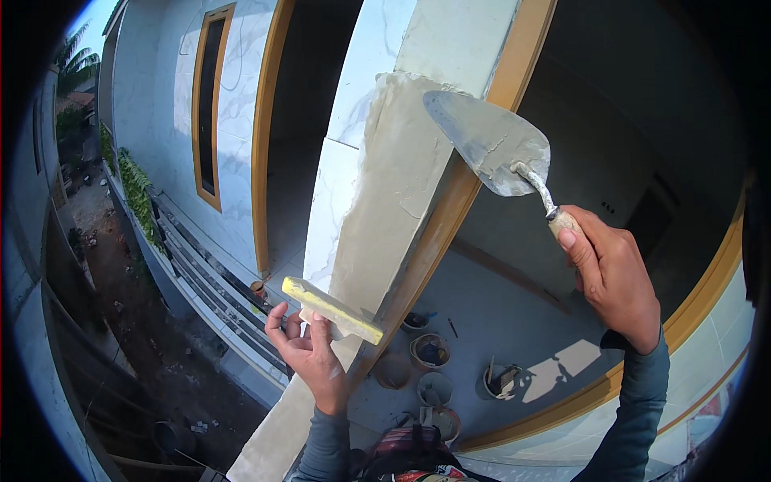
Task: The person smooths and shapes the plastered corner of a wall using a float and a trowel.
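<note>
My right hand point(614, 277) is closed round the wooden handle of a pointed trowel point(494, 145). The broad metal blade, smeared with grey mortar, is raised over the upper part of a beige plaster strip point(389, 193) and overlaps the wooden frame point(526, 52) beside it. Lower down, my left hand point(317, 361) grips a small flat float point(341, 312) with a yellow edge, thumb and fingers around its back. The float lies across the lower end of the strip in view; whether it touches the plaster I cannot tell. The strip's surface looks smooth and damp, with a ragged left edge.
Marbled white tiles point(341, 173) border the plaster on its left. Through the opening below, several buckets point(430, 351) stand on the floor, one holding tools point(502, 379). Farther left are a slatted bench or railing point(209, 273), green plants point(132, 181) and an earthen passage point(120, 265).
</note>
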The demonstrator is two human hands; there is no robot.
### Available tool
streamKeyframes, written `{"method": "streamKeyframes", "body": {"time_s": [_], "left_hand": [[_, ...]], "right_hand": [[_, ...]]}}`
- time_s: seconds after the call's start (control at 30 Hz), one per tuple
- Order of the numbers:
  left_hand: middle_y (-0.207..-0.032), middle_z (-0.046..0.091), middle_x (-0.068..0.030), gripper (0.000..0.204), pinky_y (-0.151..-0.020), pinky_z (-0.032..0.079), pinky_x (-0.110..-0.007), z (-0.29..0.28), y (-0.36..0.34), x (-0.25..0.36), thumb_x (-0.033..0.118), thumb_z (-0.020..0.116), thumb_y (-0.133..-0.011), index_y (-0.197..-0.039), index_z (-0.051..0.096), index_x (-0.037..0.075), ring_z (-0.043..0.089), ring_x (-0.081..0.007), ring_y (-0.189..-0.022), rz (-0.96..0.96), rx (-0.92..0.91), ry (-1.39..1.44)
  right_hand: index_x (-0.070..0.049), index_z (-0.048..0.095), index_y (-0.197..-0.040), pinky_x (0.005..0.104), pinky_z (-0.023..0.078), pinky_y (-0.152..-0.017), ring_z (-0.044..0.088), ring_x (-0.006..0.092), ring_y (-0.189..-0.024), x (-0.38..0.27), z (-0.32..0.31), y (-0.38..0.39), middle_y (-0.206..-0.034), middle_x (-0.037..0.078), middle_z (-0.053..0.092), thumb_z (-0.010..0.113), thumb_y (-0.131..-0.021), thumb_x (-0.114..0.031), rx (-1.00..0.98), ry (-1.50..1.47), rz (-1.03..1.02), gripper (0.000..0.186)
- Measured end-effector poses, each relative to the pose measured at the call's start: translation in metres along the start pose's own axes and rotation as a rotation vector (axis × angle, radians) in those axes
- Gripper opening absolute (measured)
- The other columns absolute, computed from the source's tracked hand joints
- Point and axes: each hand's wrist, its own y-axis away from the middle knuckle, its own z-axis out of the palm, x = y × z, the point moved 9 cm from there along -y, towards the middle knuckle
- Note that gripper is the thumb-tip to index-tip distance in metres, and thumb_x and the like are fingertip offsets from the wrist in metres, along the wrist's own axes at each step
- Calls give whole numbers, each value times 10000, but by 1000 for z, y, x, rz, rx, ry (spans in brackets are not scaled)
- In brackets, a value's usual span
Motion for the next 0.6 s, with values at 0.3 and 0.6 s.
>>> {"method": "streamKeyframes", "body": {"time_s": [0.3, 0.6], "left_hand": [[-1148, 566, -145, 504, -822, 503, -264, -14, 15, -3, 26, 610, -962, -1374, 322, 55, 615, -155, -973, -18, 9, 9], [-1142, 626, -121, 466, -779, 467, -244, -10, 26, -12, 59, 596, -973, -1364, 344, 78, 604, -125, -947, -29, 0, -4]], "right_hand": [[5, 581, -1204, 399, 449, -590, 570, 270, -581, 17, 54, 27, -691, 145, 568, 463, -1065, -270, -277, -98, 75, 330], [40, 593, -1185, 414, 479, -641, 597, 358, -665, -6, 17, 11, -822, 217, 622, 524, -1038, -235, -4, 104, -118, 319]]}}
